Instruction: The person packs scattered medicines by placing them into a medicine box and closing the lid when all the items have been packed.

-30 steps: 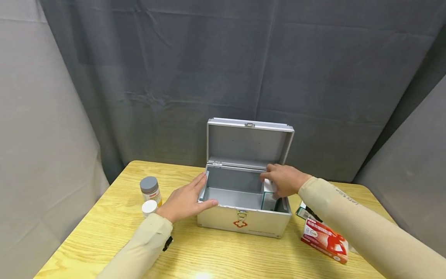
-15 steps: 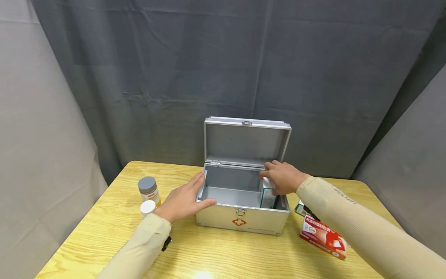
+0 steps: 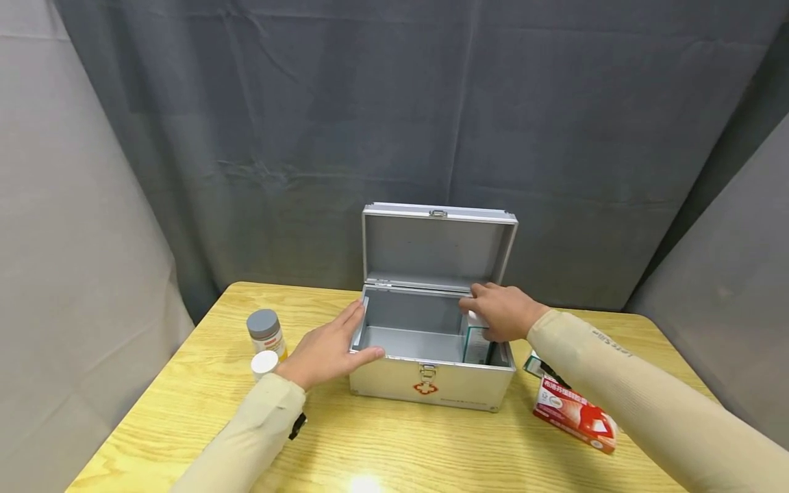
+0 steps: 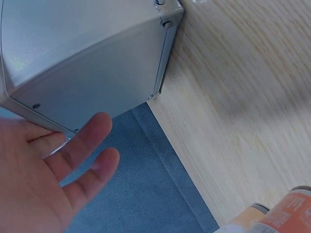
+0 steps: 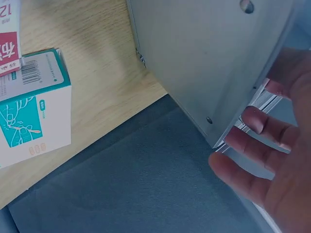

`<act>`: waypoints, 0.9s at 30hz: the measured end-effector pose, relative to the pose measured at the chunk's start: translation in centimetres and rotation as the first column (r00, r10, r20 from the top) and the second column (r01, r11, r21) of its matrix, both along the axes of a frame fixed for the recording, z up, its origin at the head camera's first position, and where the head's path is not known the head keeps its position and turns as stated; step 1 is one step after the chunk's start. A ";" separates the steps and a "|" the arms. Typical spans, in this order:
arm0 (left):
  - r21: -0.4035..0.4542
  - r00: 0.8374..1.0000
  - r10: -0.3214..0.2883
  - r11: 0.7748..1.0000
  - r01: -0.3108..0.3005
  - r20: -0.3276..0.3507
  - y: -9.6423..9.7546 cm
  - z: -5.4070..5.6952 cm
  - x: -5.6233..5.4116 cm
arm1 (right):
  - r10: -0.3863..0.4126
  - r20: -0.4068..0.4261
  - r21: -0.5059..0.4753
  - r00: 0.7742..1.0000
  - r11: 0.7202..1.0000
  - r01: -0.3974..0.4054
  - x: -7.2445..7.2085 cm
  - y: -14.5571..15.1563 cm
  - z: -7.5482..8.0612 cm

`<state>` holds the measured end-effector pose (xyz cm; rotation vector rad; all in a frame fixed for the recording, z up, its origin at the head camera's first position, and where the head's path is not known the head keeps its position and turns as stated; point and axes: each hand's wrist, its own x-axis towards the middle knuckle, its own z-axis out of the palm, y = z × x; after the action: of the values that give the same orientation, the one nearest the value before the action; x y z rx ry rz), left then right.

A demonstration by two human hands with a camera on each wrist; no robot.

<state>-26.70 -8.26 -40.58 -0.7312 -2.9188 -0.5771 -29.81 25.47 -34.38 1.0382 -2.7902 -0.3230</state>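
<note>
An aluminium first-aid case [image 3: 394,380] stands on the table with its lid [image 3: 437,250] raised and a red cross on its front. My left hand [image 3: 327,349] rests at its left rim, fingers straight and thumb spread over the front edge. In the left wrist view, fingers [image 4: 80,145] lie beside the case's side wall. A white and teal medicine box [image 3: 476,346] stands upright inside at the right end. My right hand [image 3: 502,311] holds it from above, the grip partly hidden; in the right wrist view, several fingers [image 5: 257,150] extend past the case's edge.
Left of the case stand a grey-capped bottle [image 3: 265,329] and a white-capped bottle [image 3: 264,363]. To the right lie a red medicine box [image 3: 573,414] and a green and white box [image 3: 533,365], partly behind my right sleeve. A grey curtain [image 3: 308,137] hangs behind the table.
Both hands keep their places at the case, and the medicine box stays at its right end. The head view has shifted slightly.
</note>
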 end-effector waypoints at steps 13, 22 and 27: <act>-0.001 1.000 -0.009 1.000 0.009 0.023 0.2 0.1 0.1 | -0.123 0.148 -0.024 0.981 0.991 0.128 1.1 0.6 1.2; 0.010 1.000 -0.008 1.000 0.007 0.030 -0.3 -0.1 -0.1 | -0.255 0.251 -0.160 0.934 0.940 0.300 2.0 3.0 3.3; 0.020 1.000 -0.008 1.000 0.007 0.028 -0.6 -0.2 -0.1 | -0.244 0.298 -0.240 0.923 0.917 0.320 2.9 4.5 3.4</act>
<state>-26.81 -8.82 -40.73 -0.7381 -2.9332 -0.6207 -26.94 30.01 -30.99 0.6490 -3.1035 0.2034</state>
